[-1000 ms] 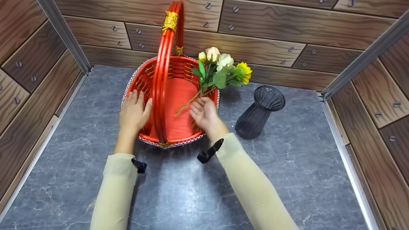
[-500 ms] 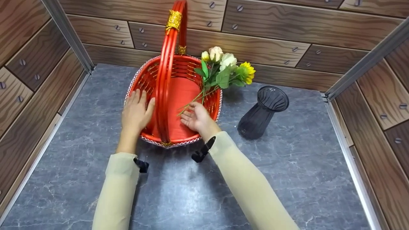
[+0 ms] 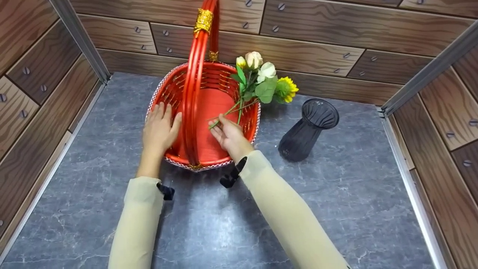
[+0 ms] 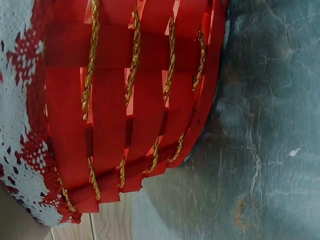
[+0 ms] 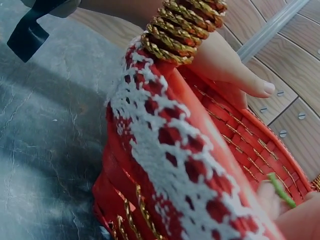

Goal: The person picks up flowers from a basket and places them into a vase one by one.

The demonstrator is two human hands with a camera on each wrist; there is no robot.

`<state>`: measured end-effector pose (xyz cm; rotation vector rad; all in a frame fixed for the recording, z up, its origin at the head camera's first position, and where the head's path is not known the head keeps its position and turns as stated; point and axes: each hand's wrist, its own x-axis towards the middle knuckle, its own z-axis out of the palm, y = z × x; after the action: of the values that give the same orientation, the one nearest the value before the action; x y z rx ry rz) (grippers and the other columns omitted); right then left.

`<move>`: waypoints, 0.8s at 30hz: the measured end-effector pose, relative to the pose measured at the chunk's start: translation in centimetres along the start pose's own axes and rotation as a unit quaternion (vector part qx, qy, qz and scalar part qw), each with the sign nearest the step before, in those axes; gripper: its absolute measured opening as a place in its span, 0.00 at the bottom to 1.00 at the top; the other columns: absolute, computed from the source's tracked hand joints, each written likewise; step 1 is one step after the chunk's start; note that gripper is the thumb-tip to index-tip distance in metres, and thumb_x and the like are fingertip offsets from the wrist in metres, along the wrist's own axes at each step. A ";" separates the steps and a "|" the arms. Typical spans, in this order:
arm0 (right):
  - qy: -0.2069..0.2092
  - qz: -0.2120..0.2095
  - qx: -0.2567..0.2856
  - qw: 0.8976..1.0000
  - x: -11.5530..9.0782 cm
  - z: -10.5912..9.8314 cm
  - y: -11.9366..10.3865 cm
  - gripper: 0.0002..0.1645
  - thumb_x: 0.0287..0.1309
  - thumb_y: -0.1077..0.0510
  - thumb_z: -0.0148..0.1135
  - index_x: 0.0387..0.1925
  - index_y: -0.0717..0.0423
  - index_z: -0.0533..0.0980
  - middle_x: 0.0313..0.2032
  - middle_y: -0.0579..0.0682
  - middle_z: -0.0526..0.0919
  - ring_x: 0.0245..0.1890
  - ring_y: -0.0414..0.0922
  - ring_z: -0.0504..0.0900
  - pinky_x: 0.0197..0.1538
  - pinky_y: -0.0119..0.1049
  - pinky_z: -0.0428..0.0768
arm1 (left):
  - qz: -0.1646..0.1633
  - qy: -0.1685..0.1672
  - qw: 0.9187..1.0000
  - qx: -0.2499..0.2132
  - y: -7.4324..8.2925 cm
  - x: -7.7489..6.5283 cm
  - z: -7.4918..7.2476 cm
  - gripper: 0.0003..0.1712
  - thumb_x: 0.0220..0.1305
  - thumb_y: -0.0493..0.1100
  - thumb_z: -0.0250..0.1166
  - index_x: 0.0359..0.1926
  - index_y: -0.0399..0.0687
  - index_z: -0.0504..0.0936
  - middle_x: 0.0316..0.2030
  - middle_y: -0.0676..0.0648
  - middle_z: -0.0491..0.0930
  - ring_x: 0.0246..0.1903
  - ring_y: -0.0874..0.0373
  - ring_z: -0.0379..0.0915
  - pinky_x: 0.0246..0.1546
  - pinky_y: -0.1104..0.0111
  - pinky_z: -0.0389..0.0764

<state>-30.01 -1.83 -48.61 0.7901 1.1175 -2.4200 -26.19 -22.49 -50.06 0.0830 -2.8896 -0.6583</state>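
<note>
A red woven basket (image 3: 213,163) with a tall arched handle (image 3: 192,93) stands on the grey surface. My left hand (image 3: 158,129) rests on its left rim, fingers straight and pointing inward. Over the right side of the basket, my right hand (image 3: 232,136) pinches a green flower stem (image 3: 224,116) near its lower end; the right wrist view shows the stem (image 5: 282,190) between the fingers. The stems lead up to a bunch of flowers (image 3: 266,71), pale roses, a bud and a yellow bloom, leaning at the right rim. In the left wrist view the basket's woven side (image 4: 115,95) fills the left half.
A dark ribbed glass vase (image 3: 302,138) with a flared mouth stands to the right of the basket. Wood-patterned walls (image 3: 306,48) with metal corner strips (image 3: 429,63) close off the back and both sides.
My right hand has moved left and inward, and its fingers have closed on a stem. The flowers have shifted slightly, with the stems spreading apart. My left hand stays on the rim.
</note>
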 end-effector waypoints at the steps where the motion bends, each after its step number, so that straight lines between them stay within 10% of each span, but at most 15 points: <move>1: 0.001 -0.008 -0.002 1.000 0.0 0.0 0.1 0.08 0.67 0.59 0.62 0.32 0.59 0.78 0.28 0.53 0.83 0.32 0.47 0.83 0.54 0.42 0.84 | 0.001 0.000 1.000 -0.001 0.0 0.0 0.0 0.43 0.76 0.67 0.34 0.75 0.38 0.60 0.76 0.34 0.52 0.77 0.40 0.41 0.77 0.51 0.42; 10: -0.019 -0.045 -0.111 0.993 -0.6 0.1 0.8 0.04 0.65 0.70 0.60 0.35 0.59 0.75 0.27 0.53 0.83 0.28 0.46 0.86 0.37 0.38 0.87 | 0.004 0.004 1.000 0.003 0.2 0.2 -0.5 0.42 0.76 0.66 0.36 0.75 0.39 0.60 0.75 0.34 0.54 0.77 0.39 0.43 0.77 0.50 0.44; 17: -0.016 -0.085 -0.257 0.963 -0.1 0.4 1.1 0.07 0.64 0.72 0.59 0.35 0.61 0.70 0.28 0.55 0.82 0.24 0.47 0.86 0.32 0.37 0.88 | 0.001 0.000 1.000 0.007 0.2 0.3 -0.5 0.42 0.76 0.66 0.36 0.75 0.39 0.60 0.76 0.34 0.54 0.77 0.39 0.43 0.77 0.51 0.44; 20: 0.000 -0.109 -0.370 0.923 0.3 0.4 1.0 0.06 0.63 0.70 0.61 0.32 0.62 0.72 0.27 0.54 0.82 0.19 0.45 0.84 0.29 0.36 0.87 | 0.001 -0.002 1.000 0.007 0.1 0.1 -0.5 0.42 0.77 0.65 0.36 0.75 0.39 0.60 0.76 0.34 0.53 0.77 0.39 0.43 0.77 0.51 0.43; 24: 0.027 -0.128 -0.538 0.833 0.7 0.0 0.5 0.07 0.64 0.60 0.66 0.31 0.59 0.79 0.23 0.52 0.85 0.18 0.45 0.86 0.28 0.37 0.87 | 0.003 -0.008 1.000 0.005 0.1 -0.1 -0.2 0.41 0.77 0.64 0.36 0.75 0.39 0.59 0.76 0.34 0.52 0.77 0.39 0.42 0.77 0.51 0.42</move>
<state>-30.31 -2.19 -49.34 0.3082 2.3477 -1.4590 -26.10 -22.52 -49.85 0.0720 -2.9075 -0.6462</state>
